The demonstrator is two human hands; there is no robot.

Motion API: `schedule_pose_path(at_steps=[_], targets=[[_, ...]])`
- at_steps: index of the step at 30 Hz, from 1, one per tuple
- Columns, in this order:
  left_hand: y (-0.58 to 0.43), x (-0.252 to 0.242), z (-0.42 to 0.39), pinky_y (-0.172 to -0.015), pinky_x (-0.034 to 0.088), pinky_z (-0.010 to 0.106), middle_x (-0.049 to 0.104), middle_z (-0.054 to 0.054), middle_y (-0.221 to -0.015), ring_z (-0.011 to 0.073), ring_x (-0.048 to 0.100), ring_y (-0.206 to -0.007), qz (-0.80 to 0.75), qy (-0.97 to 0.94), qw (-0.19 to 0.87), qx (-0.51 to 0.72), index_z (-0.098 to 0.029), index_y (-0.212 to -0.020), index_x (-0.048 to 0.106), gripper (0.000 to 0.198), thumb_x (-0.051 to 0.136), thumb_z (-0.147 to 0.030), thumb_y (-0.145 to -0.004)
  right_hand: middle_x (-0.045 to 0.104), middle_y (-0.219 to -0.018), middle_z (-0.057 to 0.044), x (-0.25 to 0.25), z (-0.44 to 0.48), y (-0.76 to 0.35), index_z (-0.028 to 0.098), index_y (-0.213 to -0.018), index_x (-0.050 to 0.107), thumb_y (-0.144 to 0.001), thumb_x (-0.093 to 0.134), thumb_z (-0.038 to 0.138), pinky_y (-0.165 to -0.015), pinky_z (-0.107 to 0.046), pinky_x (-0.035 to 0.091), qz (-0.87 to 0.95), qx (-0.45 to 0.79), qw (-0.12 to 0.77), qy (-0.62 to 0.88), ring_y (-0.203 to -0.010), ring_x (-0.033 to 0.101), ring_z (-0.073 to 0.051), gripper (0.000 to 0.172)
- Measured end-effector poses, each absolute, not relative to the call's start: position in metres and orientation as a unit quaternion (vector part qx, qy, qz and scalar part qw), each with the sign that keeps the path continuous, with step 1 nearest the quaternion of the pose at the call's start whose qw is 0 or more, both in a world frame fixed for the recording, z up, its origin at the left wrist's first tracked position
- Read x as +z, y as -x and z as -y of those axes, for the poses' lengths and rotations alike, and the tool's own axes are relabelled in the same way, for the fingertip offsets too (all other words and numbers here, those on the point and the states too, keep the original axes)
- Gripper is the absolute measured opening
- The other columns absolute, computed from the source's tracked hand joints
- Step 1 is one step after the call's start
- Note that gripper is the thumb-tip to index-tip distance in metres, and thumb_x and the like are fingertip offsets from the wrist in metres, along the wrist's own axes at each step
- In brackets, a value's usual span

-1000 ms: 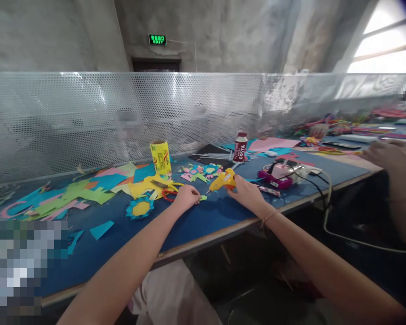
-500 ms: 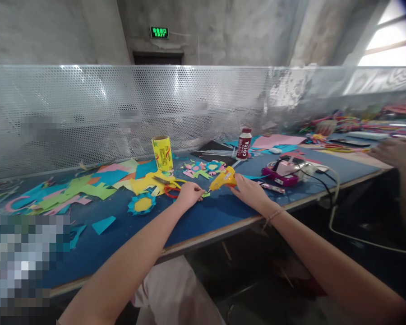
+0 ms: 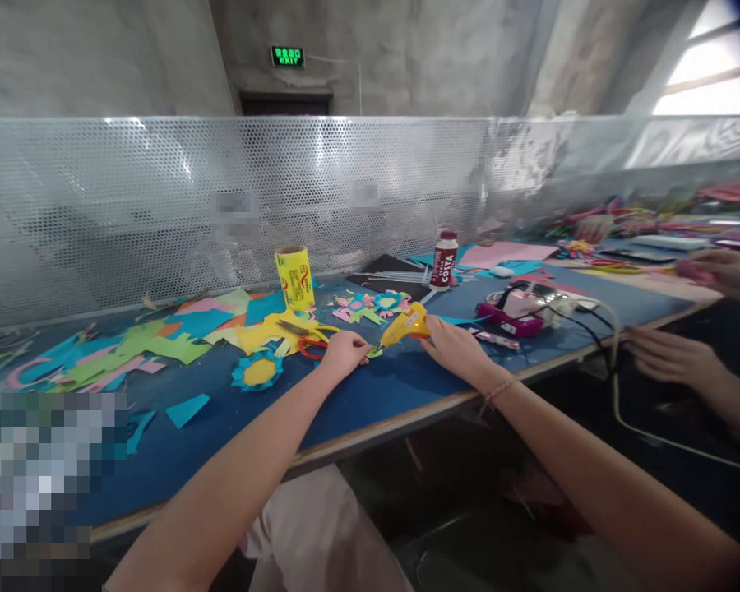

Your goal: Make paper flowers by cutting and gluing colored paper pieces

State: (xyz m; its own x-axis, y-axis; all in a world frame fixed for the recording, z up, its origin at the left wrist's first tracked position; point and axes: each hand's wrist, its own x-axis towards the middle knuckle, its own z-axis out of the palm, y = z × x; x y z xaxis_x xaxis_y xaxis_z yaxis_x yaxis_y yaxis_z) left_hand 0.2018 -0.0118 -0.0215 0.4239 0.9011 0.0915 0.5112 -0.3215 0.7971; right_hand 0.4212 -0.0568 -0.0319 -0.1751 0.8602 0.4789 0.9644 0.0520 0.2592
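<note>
My right hand [image 3: 455,349] is closed around the grip of a yellow hot glue gun [image 3: 405,324], its nozzle pointing down and left. Just left of the nozzle, my left hand [image 3: 346,353] pinches a small green paper piece [image 3: 375,353] close to the table surface. The nozzle tip is at or very near that piece; contact cannot be made out. Beside my left hand lie red-handled scissors [image 3: 310,349]. A blue paper flower with a yellow centre [image 3: 257,372] rests further left. Behind the glue gun are smaller pink, blue and green paper flowers [image 3: 387,302].
Coloured paper scraps [image 3: 185,329] cover the left of the blue table [image 3: 370,403]. A yellow tube-shaped container [image 3: 295,279] and a dark red bottle [image 3: 445,261] stand at the back. Right are a purple power strip with cables [image 3: 509,319] and another person's hands [image 3: 669,358]. A perforated metal screen [image 3: 395,164] stands behind.
Both my hands and the glue gun have stayed nearly in place. At the right, the other person's hands have moved, one now lower beside the table edge.
</note>
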Motion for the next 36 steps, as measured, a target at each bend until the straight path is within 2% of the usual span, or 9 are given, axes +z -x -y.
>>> schedule_pose_path(at_steps=[21, 28, 36], targets=[[-0.202, -0.038, -0.007, -0.061, 0.050, 0.023, 0.065, 0.004, -0.062, 0.0118, 0.061, -0.058, -0.450, -0.724, 0.438, 0.286, -0.012, -0.071, 0.066, 0.015, 0.058, -0.025, -0.072, 0.060, -0.091, -0.012, -0.028, 0.062, -0.416, 0.012, -0.098, 0.046, -0.085, 0.036, 0.042, -0.055, -0.027, 0.034, 0.695, -0.263, 0.112, 0.660, -0.077, 0.058, -0.021, 0.034], [-0.203, -0.038, -0.006, -0.057, 0.049, 0.022, 0.062, 0.004, -0.057, 0.0124, 0.060, -0.055, -0.452, -0.726, 0.431, 0.287, -0.012, -0.067, 0.065, 0.010, 0.059, -0.020, -0.067, 0.060, -0.089, -0.012, -0.030, 0.061, -0.416, 0.012, -0.098, 0.045, -0.085, 0.034, 0.043, -0.053, -0.026, 0.032, 0.686, -0.262, 0.118, 0.669, -0.075, 0.058, -0.020, 0.036], [-0.203, -0.037, -0.005, -0.057, 0.048, 0.022, 0.064, 0.004, -0.057, 0.0140, 0.061, -0.059, -0.478, -0.757, 0.362, 0.260, -0.013, -0.070, 0.066, 0.013, 0.058, -0.023, -0.067, 0.060, -0.091, -0.013, -0.028, 0.064, -0.414, 0.011, -0.101, 0.046, -0.085, 0.033, 0.044, -0.054, -0.027, 0.032, 0.670, -0.254, 0.141, 0.683, -0.076, 0.058, -0.021, 0.039]])
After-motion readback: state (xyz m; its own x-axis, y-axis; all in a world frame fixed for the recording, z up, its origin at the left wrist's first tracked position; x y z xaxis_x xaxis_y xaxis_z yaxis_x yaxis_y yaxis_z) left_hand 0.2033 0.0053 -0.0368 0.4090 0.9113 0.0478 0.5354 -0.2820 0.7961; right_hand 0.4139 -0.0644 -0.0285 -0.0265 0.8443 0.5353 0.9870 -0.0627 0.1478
